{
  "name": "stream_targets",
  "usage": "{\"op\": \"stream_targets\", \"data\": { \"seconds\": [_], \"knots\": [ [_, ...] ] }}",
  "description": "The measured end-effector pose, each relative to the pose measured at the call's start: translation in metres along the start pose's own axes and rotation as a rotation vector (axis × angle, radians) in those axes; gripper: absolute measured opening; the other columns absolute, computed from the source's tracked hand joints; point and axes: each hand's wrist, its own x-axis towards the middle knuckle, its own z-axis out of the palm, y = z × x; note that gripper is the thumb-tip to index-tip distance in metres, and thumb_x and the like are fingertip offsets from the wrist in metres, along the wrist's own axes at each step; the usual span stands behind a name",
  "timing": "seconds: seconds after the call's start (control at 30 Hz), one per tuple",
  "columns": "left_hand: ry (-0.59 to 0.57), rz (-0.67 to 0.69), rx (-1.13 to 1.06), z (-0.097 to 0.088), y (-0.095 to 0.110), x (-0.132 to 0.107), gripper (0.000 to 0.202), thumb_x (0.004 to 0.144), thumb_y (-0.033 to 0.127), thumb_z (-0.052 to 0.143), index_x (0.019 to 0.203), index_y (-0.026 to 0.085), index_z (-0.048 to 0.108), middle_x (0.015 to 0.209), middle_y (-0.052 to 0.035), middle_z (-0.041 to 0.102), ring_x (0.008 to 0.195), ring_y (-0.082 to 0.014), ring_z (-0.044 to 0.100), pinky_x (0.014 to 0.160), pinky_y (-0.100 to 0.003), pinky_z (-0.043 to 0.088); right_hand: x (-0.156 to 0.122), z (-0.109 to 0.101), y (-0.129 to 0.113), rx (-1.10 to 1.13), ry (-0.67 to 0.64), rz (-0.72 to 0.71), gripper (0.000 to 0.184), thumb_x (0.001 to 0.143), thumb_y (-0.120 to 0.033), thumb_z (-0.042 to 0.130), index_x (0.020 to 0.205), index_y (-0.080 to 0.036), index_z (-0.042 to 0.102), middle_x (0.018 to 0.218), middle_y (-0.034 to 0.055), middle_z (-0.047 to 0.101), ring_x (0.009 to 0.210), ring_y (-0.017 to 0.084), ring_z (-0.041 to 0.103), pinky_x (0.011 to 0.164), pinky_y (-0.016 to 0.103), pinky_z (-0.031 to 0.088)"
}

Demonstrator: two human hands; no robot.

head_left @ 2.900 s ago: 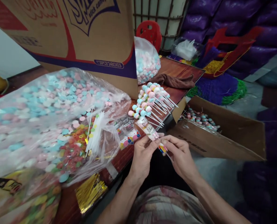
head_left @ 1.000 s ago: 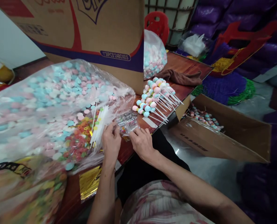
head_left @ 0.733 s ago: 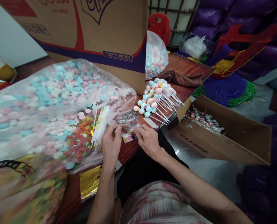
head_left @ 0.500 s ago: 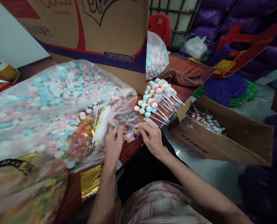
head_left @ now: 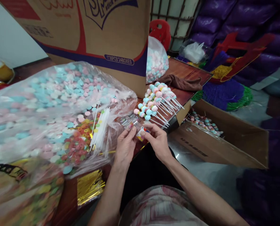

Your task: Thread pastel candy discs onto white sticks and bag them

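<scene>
My left hand and my right hand are both pinched on a small printed clear wrapper just off the table's front edge. A stack of the same wrappers lies on the table right above my fingers. Left of it a bundle of white sticks rests on a big clear bag of pink, blue and white candy. Several finished candy skewers are piled on the table to the upper right.
A large printed carton stands at the back. An open cardboard box with wrapped skewers sits on the floor at right. Gold twist ties lie at the table edge; a brown cloth and a smaller candy bag lie farther back.
Both hands dropped the wrapped skewer held earlier, reached to the wrapper stack, pulled one wrapper off, and now hold it lifted toward me at the table edge.
</scene>
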Motion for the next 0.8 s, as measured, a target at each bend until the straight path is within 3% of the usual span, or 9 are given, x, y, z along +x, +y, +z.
{"op": "stream_targets", "data": {
  "seconds": [0.13, 0.27, 0.4, 0.63, 0.8],
  "knots": [
    [0.036, 0.051, -0.073, 0.005, -0.011, -0.003, 0.027, 0.063, 0.020, 0.089, 0.085, 0.018, 0.074, 0.091, -0.0008, 0.075, 0.082, -0.0113, 0.069, 0.081, -0.024, 0.053, 0.005, 0.000, -0.006, 0.089, 0.040, 0.069, 0.024, 0.071, -0.037, 0.080, 0.079, -0.017, 0.070, 0.075, -0.0002, 0.066, 0.067, 0.013, 0.056, 0.066, 0.026, 0.049],
    [-0.019, 0.018, -0.070, 0.004, -0.010, -0.004, 0.027, 0.065, 0.024, 0.088, 0.088, 0.019, 0.075, 0.098, -0.0032, 0.076, 0.088, -0.0143, 0.070, 0.082, -0.027, 0.054, 0.008, -0.004, -0.014, 0.078, 0.001, 0.064, 0.024, 0.076, -0.038, 0.076, 0.073, -0.017, 0.067, 0.068, -0.0024, 0.059, 0.062, 0.010, 0.048, 0.059, 0.023, 0.042],
    [0.003, 0.076, -0.012, 0.008, -0.008, -0.004, 0.025, 0.061, 0.024, 0.090, 0.080, 0.016, 0.075, 0.087, -0.0028, 0.076, 0.083, -0.0150, 0.070, 0.082, -0.029, 0.055, 0.009, -0.007, -0.018, -0.051, -0.038, -0.004, 0.035, 0.083, -0.039, 0.068, 0.060, -0.018, 0.054, 0.060, -0.0040, 0.044, 0.059, 0.009, 0.037, 0.054, 0.023, 0.033],
    [0.092, 0.183, 0.006, 0.013, -0.010, -0.007, 0.031, 0.067, 0.040, 0.086, 0.083, 0.017, 0.074, 0.089, -0.0035, 0.075, 0.085, -0.0166, 0.070, 0.082, -0.030, 0.056, 0.012, -0.007, -0.014, -0.068, -0.012, 0.019, 0.049, 0.088, -0.051, 0.060, 0.054, -0.020, 0.042, 0.052, -0.0049, 0.037, 0.051, 0.009, 0.030, 0.050, 0.024, 0.026],
    [0.079, 0.207, 0.009, 0.007, 0.002, -0.007, 0.030, 0.062, 0.031, 0.090, 0.085, 0.017, 0.074, 0.090, -0.0039, 0.076, 0.088, -0.0169, 0.070, 0.083, -0.029, 0.055, 0.016, -0.017, -0.021, -0.135, -0.134, 0.056, 0.050, 0.087, -0.052, 0.061, 0.053, -0.019, 0.044, 0.052, -0.0048, 0.037, 0.052, 0.009, 0.030, 0.050, 0.025, 0.025]
  ]
}}
